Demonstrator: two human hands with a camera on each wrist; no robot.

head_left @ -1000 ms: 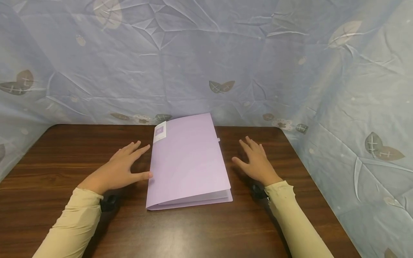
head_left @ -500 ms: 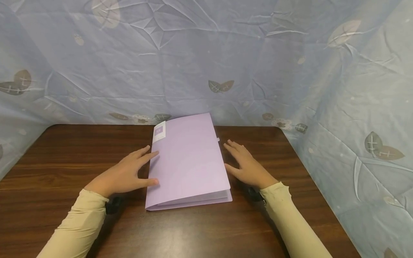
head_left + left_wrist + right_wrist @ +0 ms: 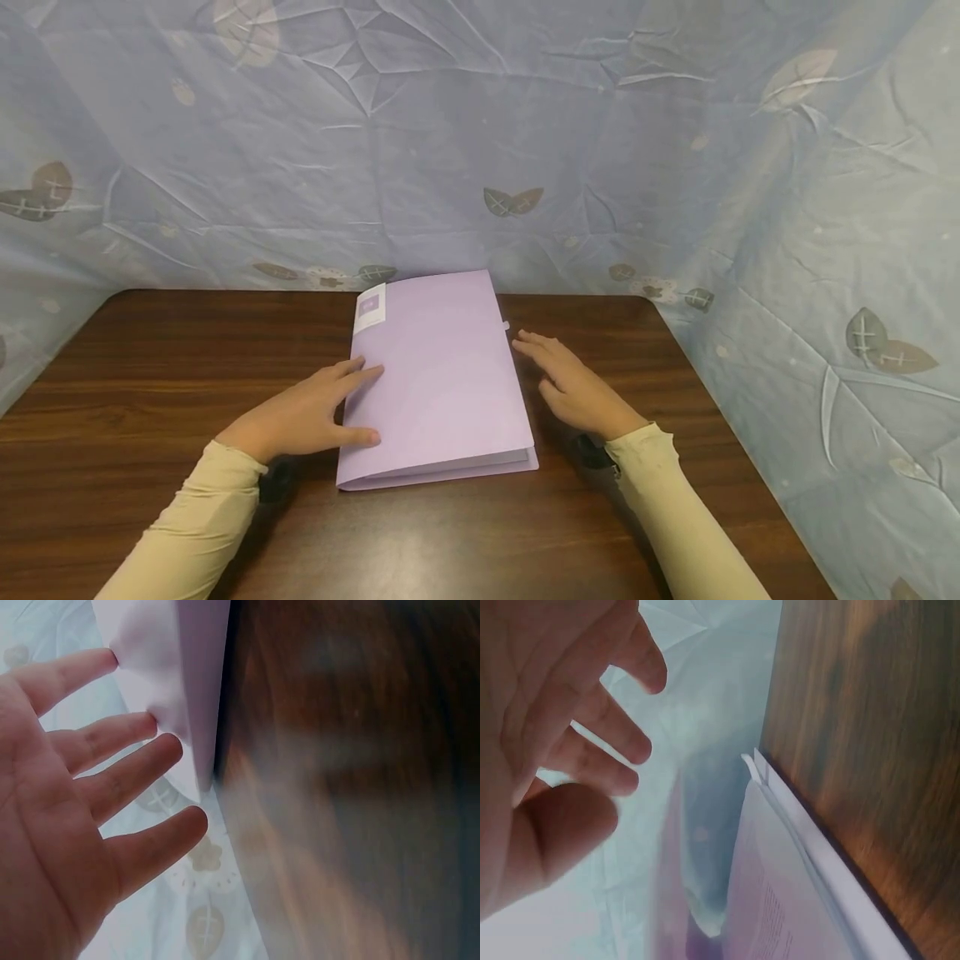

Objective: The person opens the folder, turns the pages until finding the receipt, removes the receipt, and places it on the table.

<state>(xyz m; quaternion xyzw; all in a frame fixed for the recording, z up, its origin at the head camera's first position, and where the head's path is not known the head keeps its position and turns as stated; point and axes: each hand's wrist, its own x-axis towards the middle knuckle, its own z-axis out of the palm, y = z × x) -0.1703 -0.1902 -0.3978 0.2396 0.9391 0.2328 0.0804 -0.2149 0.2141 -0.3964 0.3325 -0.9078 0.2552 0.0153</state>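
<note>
A light purple folder (image 3: 442, 375) lies on the table, its front cover slightly lifted along the right and near edges. A white label (image 3: 371, 307) marks its upper left corner. My left hand (image 3: 303, 417) is spread over the folder's spine side, thumb and fingertips on the cover; in the left wrist view its straight fingers (image 3: 142, 769) reach the folder's spine (image 3: 199, 697). Beside the right edge, my right hand (image 3: 573, 387) hovers with loosely bent fingers, holding nothing. Printed pages (image 3: 769, 892) show inside the parted folder in the right wrist view.
The dark wood table (image 3: 187, 350) carries the folder near its far edge. A pale blue curtain (image 3: 450, 150) with leaf prints hangs behind and along the right side. A small tab (image 3: 506, 326) sticks out of the folder's right edge.
My left hand has moved right and nearer, from beside the folder onto its cover. My right hand has moved left to the right edge. The lifted cover has sunk a little.
</note>
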